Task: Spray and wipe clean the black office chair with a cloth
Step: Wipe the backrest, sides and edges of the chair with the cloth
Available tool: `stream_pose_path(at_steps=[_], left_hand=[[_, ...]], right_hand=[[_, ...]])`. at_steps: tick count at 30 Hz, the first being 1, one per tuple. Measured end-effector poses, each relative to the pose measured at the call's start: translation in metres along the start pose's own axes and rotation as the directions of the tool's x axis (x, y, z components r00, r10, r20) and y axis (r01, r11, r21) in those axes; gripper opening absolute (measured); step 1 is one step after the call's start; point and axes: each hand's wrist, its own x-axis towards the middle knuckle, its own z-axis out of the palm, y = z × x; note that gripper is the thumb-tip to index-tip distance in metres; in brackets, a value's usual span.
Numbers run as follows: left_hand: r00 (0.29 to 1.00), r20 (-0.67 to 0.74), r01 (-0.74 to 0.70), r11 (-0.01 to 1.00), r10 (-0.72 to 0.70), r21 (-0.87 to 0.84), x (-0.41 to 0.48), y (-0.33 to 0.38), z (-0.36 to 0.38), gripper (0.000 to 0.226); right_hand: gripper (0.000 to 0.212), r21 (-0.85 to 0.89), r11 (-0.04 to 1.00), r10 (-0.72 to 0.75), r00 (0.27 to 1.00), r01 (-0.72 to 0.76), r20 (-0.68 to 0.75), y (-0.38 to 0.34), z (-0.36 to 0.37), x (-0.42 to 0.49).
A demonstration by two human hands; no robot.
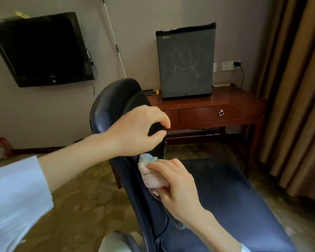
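The black office chair [225, 197] fills the lower middle and right of the head view; its seat runs toward the bottom right and its curved armrest [113, 104] rises at centre. My left hand [135, 131] grips the padded top of that armrest from above, thumb and fingers curled around it. My right hand [176, 186] presses a folded pink and blue cloth [151, 175] against the inner side of the armrest where it meets the seat. No spray bottle is in view.
A wooden desk [213, 108] with a drawer stands behind the chair and carries a small dark fridge [185, 62]. A black TV [42, 50] hangs on the wall at left. Brown curtains [298, 88] hang at right. Patterned carpet [84, 197] lies below.
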Motion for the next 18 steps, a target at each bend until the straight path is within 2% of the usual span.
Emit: stream_pose_path(at_steps=[7, 15, 18], left_hand=[[0.99, 0.003, 0.142, 0.989, -0.142, -0.037, -0.001, 0.001, 0.039, 0.021], [0.994, -0.03, 0.111, 0.967, -0.107, 0.229, -0.023, 0.011, 0.071, 0.022], [0.997, -0.074, 0.059, 0.934, -0.035, 0.353, -0.027, 0.003, 0.082, 0.023]], right_hand=[[0.052, -0.006, 0.997, 0.083, 0.996, -0.083, -0.023, 0.019, 0.01, -0.024], [0.05, 0.007, 0.971, 0.239, 0.971, -0.239, 0.003, 0.072, 0.027, -0.073], [0.05, 0.006, 0.963, 0.271, 0.963, -0.271, 0.012, 0.091, 0.039, -0.067]])
